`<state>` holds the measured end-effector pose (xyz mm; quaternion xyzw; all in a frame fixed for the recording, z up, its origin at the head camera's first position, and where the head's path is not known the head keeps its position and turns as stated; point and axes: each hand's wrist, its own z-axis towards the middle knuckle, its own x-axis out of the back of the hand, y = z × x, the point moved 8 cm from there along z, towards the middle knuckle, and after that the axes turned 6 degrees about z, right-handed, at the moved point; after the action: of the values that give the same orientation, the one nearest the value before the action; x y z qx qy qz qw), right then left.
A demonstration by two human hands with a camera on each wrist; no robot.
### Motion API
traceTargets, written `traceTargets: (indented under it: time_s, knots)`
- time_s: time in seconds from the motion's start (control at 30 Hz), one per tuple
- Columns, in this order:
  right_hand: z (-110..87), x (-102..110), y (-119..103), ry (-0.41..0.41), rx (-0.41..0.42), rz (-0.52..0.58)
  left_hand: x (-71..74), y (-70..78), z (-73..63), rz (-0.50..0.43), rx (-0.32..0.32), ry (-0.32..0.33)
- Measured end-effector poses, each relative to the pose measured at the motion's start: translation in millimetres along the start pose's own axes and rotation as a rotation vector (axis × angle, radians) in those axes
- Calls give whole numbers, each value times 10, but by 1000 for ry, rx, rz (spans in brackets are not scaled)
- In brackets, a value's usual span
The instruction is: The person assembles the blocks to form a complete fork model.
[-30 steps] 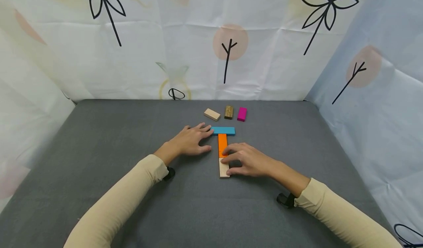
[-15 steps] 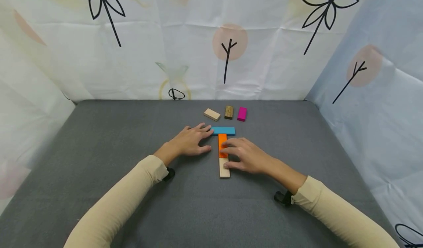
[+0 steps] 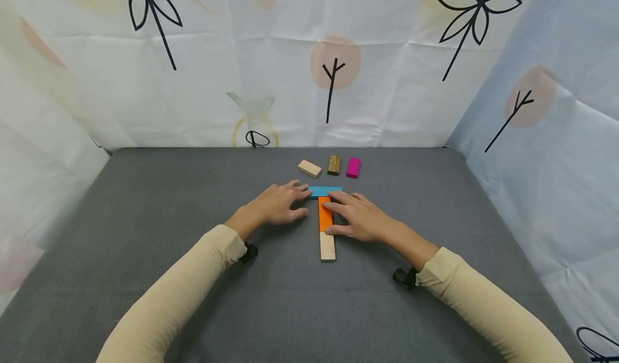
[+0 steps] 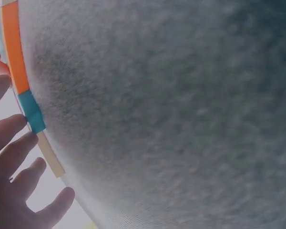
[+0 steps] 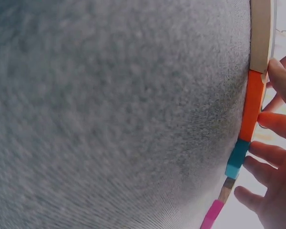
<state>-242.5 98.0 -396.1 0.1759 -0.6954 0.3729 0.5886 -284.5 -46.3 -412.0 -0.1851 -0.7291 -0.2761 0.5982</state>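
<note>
On the grey table a flat blue block (image 3: 320, 191) lies crosswise. An orange block (image 3: 324, 219) runs down from its middle, and a pale wooden block (image 3: 327, 249) continues the line, forming a T. My left hand (image 3: 279, 204) lies spread at the blue block's left end, fingertips touching it. From the other side my right hand (image 3: 361, 218) reaches over with loosely extended fingers. Its index finger is on the orange block, its thumb near the joint with the pale block, and other fingertips at the blue block's right end. Neither hand grips anything.
Behind the T are three small blocks: a pale wooden one (image 3: 309, 168), a dark brown one (image 3: 334, 165) and a magenta one (image 3: 353, 167). Patterned white cloth (image 3: 285, 84) hangs along the back and sides of the grey table (image 3: 203, 169).
My right hand has slid away from me along the T, from the pale and orange blocks up to the orange and blue ones. The left hand and the blocks stay put.
</note>
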Motion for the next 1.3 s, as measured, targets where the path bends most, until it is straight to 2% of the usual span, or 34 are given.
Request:
traceTargets:
  time_s: [0.17, 0.3, 0.4, 0.7, 0.83, 1.1, 1.3]
  knots:
    - [21, -9, 11, -29, -10, 0, 101, -37, 49, -43, 13, 55]
    - [34, -13, 13, -35, -10, -9, 178, -108, 139, -38, 54, 112]
    - [39, -17, 18, -39, -15, 2, 206, -153, 214, -37, 99, 126]
    - [57, -10, 22, -35, -18, 48, 144, -217, 420, -41, 204, 58]
    - [56, -6, 23, -36, -21, 48, 105, -233, 457, -48, 230, 29]
    - [59, 3, 28, -29, -20, 32, 97, -239, 470, -60, 222, 20]
    - [53, -11, 42, -33, -21, 34, 110, -253, 456, -117, 209, 36]
